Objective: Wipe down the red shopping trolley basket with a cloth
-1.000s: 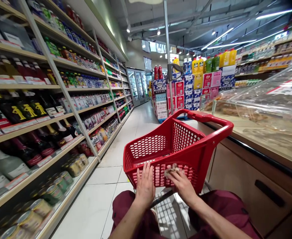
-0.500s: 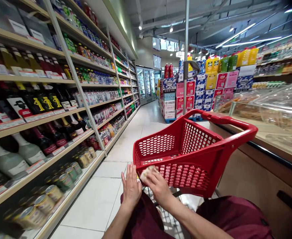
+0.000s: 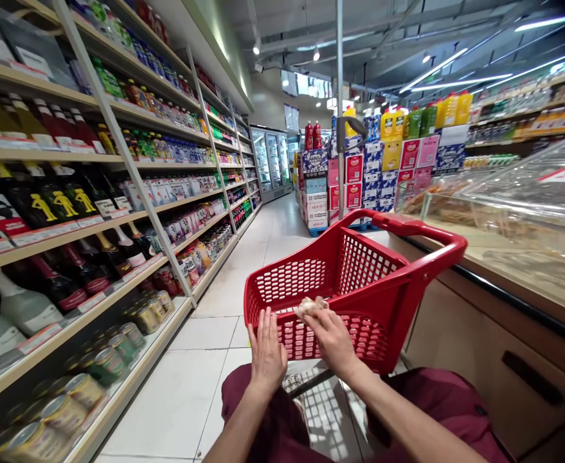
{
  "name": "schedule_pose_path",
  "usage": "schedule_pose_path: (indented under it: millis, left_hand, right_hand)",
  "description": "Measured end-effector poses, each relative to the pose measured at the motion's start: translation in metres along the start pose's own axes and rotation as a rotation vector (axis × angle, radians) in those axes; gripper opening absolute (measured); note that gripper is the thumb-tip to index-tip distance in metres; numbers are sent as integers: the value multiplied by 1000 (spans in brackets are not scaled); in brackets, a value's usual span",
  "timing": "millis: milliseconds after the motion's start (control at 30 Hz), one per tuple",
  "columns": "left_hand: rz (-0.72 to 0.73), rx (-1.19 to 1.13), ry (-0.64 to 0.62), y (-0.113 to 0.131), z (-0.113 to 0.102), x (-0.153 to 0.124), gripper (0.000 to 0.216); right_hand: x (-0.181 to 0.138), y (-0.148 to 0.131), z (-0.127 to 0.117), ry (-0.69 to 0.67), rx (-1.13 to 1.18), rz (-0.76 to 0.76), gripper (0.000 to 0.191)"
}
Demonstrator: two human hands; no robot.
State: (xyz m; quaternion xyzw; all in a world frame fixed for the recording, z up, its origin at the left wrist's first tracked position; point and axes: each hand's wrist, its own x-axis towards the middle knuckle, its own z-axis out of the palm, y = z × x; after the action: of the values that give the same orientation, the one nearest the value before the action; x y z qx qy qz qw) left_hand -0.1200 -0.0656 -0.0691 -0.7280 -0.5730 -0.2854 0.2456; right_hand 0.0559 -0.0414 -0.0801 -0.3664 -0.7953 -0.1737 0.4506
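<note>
A red plastic shopping basket (image 3: 383,283) on a wheeled frame stands in the aisle in front of me. My left hand (image 3: 267,350) lies flat, fingers stretched out, against the basket's near wall. My right hand (image 3: 333,337) is closed on a small beige cloth (image 3: 310,305) and presses it against the top of the near rim. My arms are bare, and dark red trousers show below them.
Shelves of bottles and cans (image 3: 70,212) run along the left. A counter with a clear display cover (image 3: 518,212) lines the right. Stacked boxes and juice bottles (image 3: 383,167) stand ahead, by a grey pole (image 3: 340,109). White tiled floor (image 3: 205,334) runs down the aisle.
My right hand has carried the cloth from the basket's near wall up and along to the rim. The left hand has stayed flat against the wall. The view swayed slightly.
</note>
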Motion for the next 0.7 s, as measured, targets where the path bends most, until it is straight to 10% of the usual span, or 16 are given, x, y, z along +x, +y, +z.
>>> schedule_pose_path:
  millis: [133,333,700]
  left_hand:
    - [72,-13,-9,19,3,17,74]
    - [131,-47,-42,52,2,44,72]
    - [261,-83,-100,94,5,72,68]
  right_hand:
    - [-23,20,-9,-153,-24,31,31]
    - [-18,50,-21,73,-46,72,37]
    - [-18,86,-48,88,-128,70,33]
